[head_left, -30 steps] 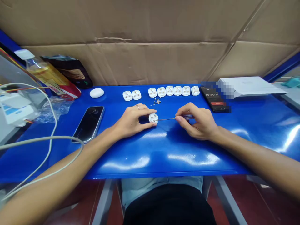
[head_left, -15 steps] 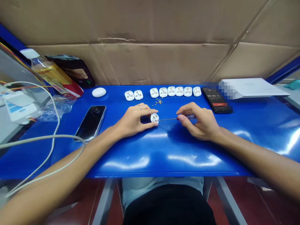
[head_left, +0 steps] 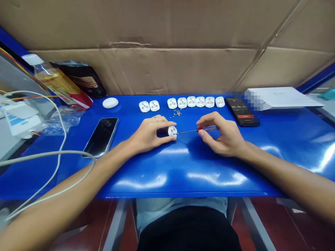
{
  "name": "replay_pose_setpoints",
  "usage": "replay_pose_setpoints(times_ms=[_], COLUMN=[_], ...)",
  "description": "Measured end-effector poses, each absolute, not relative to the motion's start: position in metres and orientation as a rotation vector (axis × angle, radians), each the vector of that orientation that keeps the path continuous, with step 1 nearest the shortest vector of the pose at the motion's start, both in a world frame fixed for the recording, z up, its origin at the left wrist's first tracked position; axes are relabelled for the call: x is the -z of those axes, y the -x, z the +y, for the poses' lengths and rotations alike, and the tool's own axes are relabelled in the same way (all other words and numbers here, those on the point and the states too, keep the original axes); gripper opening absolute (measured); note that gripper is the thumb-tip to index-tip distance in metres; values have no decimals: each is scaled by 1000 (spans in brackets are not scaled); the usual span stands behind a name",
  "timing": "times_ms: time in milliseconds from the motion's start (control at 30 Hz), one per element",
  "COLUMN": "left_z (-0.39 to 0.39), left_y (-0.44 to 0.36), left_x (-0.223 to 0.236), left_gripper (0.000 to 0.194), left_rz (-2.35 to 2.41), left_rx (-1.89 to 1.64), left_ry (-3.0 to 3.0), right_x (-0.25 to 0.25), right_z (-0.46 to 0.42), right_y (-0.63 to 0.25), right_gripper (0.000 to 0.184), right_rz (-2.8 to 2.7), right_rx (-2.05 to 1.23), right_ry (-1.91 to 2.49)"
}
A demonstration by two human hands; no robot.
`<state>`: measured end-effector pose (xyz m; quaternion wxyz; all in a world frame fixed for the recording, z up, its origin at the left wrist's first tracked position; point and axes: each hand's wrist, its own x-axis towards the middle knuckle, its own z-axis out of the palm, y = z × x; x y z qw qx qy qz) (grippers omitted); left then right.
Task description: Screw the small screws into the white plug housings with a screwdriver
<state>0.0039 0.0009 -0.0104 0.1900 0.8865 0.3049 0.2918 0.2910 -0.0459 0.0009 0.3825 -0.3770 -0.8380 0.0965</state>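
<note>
Glossy blue, the desk (head_left: 167,167) spreads beneath my forearms. Eight rounded-square white plastic pieces (head_left: 192,101) line its far side, two standing apart from six. The fingers of my right hand (head_left: 222,136) are closed on a thin metal screwdriver (head_left: 188,131) with a red-collared clear handle. Its tip meets the small white plastic fitting (head_left: 172,130), pinched mid-desk by my left hand (head_left: 149,135). Just beyond lie tiny metallic screws (head_left: 178,113), loosely heaped.

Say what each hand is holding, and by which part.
The left hand pinches a small white part by its far and near edges; the right hand holds a screwdriver by its handle.
</note>
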Motion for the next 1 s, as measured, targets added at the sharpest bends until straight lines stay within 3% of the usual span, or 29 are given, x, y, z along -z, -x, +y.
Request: replay_pose_setpoints(times_ms=[367,500,633,800,933,1000], left_z=[2,1,1,2,3,3], left_y=[-3,-4,-3,-3,-2,-2], left_x=[11,10,10,12,13,13], left_gripper=[40,42,41,40,42,41], left_rz=[849,852,860,858,850,853], left_rx=[-810,-806,-793,-807,-817,-817], left_ry=[-2495,-2492,-2490,-2484,-2483,-2480], right_x=[-1,-1,-1,0,-1,-1], right_z=[-46,-44,-44,-44,-45,-45], right_y=[-292,-292,-293,-294,-293,-293], right_gripper=[12,20,13,28,13,15], right_rz=[-2134,-2132,-2157,-2167,-2179,-2188], right_rx=[-306,-340,-290,-326,-302,-317], right_ry=[1054,950,985,895,994,970])
